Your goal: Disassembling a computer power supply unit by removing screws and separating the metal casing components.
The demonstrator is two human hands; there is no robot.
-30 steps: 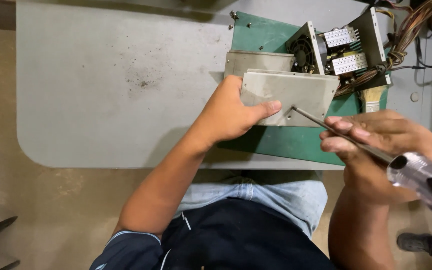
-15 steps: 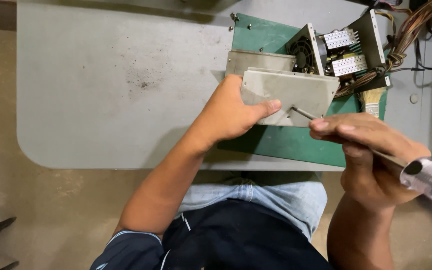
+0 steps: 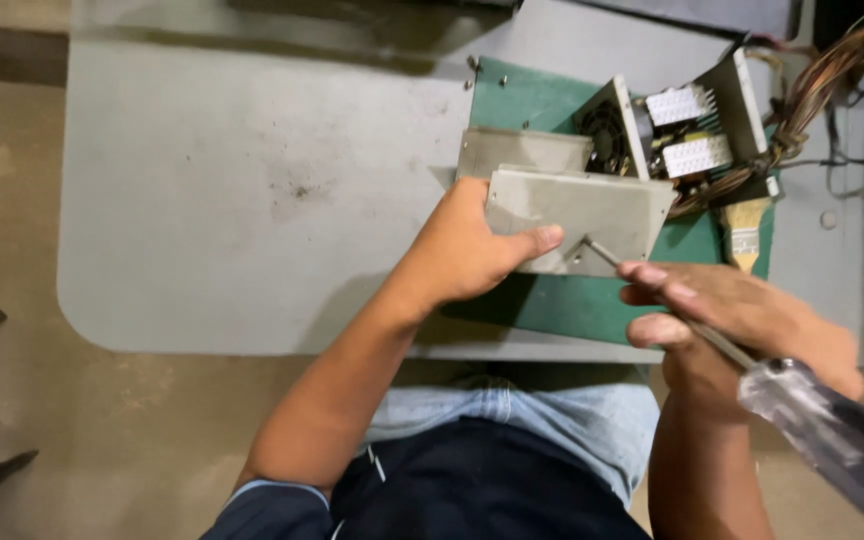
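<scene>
**Two hands on one cover plate, one driver at the screw**

The left hand [image 3: 472, 250] is clamped on the near-left edge of a grey metal cover plate [image 3: 580, 215], thumb lying across its face, steadying it above the green mat [image 3: 572, 300] at the right side of the grey table [image 3: 252, 200]. The right hand [image 3: 742, 330] is closed round the shaft of a long screwdriver [image 3: 802, 400]; the fingers pinch the steel while the clear handle runs out toward the lower right corner. The tip sits on the plate's lower edge, at what looks like a small screw, though the fastener itself is too small to make out.

I judge the step in hand to be working a screw on that cover. The next move seems to call for keeping the tip seated squarely while the left hand stops the plate from twisting.

Counting: one screwdriver, one held plate, and a second grey panel [image 3: 522, 152] lying just behind it. Beyond that stands one opened power-supply case [image 3: 732, 100] with one fan [image 3: 607, 130] and two pale finned heat sinks [image 3: 682, 105], a bundle of wires [image 3: 832, 80] trailing right, and one small brush [image 3: 747, 230] on the mat.
</scene>
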